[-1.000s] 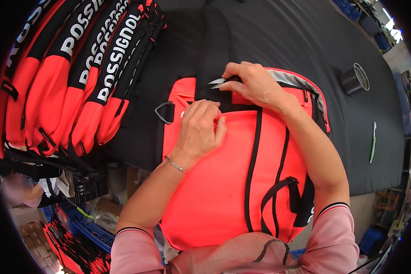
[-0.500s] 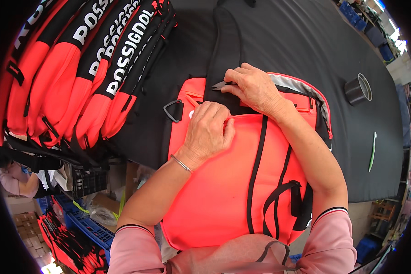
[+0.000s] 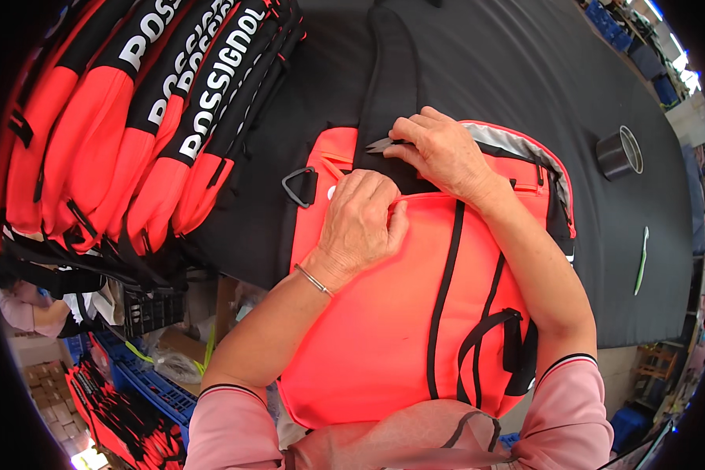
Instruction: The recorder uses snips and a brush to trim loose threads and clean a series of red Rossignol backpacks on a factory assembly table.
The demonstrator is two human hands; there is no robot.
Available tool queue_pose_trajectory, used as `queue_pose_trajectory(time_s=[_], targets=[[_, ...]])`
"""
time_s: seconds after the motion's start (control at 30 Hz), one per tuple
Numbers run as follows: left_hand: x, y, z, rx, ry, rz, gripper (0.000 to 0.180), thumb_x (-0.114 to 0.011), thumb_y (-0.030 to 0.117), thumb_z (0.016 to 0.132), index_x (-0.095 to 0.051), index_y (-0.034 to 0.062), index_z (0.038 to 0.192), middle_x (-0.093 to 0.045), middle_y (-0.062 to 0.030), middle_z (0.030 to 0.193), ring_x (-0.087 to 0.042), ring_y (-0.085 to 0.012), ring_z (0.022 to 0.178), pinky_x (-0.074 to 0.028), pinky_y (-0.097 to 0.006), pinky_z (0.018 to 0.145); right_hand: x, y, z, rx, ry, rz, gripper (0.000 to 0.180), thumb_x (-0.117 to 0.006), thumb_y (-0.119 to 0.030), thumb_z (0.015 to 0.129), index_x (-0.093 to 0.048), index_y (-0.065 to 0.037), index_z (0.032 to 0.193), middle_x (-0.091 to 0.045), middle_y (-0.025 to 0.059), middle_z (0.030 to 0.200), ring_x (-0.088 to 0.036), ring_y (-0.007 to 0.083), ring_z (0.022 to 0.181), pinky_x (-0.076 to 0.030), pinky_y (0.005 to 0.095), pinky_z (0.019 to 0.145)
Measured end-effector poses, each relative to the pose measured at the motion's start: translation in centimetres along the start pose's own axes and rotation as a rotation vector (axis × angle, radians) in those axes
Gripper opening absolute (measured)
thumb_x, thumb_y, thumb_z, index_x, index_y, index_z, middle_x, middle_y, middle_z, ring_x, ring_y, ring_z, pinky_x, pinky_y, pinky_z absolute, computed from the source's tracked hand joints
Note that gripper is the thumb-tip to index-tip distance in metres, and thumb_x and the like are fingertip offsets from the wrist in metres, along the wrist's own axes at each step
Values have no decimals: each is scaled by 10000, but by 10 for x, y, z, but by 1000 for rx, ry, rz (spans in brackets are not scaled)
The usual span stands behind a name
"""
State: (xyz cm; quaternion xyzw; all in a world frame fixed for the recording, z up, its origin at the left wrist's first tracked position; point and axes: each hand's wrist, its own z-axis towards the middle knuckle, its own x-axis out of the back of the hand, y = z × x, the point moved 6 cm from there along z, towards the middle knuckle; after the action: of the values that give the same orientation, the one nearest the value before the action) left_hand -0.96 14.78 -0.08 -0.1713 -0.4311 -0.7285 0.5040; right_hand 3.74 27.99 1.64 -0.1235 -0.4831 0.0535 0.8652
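A bright red-orange bag (image 3: pixel 360 337) with black trim lies before me on a black-covered table. My left hand (image 3: pixel 362 219) is closed on the edge of its red panel, fingertips curled under and partly hidden. Just beyond, my right hand (image 3: pixel 442 157) grips small pointed thread snips (image 3: pixel 380 146), whose handles are hidden in the fingers. The metal blades point left over the black fabric at the bag's top. A wide black strap (image 3: pixel 392 70) runs away from there across the table. At the bag's upper left sits a black metal ring (image 3: pixel 296 188).
Several red-and-black bags (image 3: pixel 149 133) stand stacked at the left. On the right of the black tabletop (image 3: pixel 525 63) are a dark round tin (image 3: pixel 619 153) and a green-and-white toothbrush-like stick (image 3: pixel 641 260). A blue crate (image 3: pixel 153 384) and a person's arm (image 3: pixel 47 317) show lower left.
The whole view has shifted slightly. Both hands keep nearly the same grip and place on the bag, with the snip blades still at the black fabric.
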Motion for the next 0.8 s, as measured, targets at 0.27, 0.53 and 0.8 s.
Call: queue_pose_trajectory(time_s=[0.27, 0.53, 0.8], targets=[[-2, 2, 1, 0, -26, 46, 136, -678, 76, 775, -581, 0, 830, -583, -142, 846, -578, -314, 851, -478, -424, 774, -7, -7, 3, 74, 50, -114, 248, -757, -260, 811, -590, -80, 846, -610, 37, 724, -585, 231, 760, -504, 364, 688], [1, -1, -3, 19, 4, 16, 131, -683, 48, 774, -569, 2, 820, -570, -130, 819, -567, -327, 827, -457, -431, 746, -2, -7, -5, -364, 33, -30, 225, -750, -257, 837, -614, -77, 848, -631, 73, 724, -615, 251, 757, -498, 400, 621], [0, 1, 0, 21, -1, 11, 144, -692, 47, 765, -574, -6, 830, -569, -139, 824, -568, -334, 833, -459, -431, 748, -4, -15, -7, -203, 86, -110, 231, -763, -243, 823, -617, -65, 847, -623, 63, 722, -606, 243, 737, -499, 405, 606]])
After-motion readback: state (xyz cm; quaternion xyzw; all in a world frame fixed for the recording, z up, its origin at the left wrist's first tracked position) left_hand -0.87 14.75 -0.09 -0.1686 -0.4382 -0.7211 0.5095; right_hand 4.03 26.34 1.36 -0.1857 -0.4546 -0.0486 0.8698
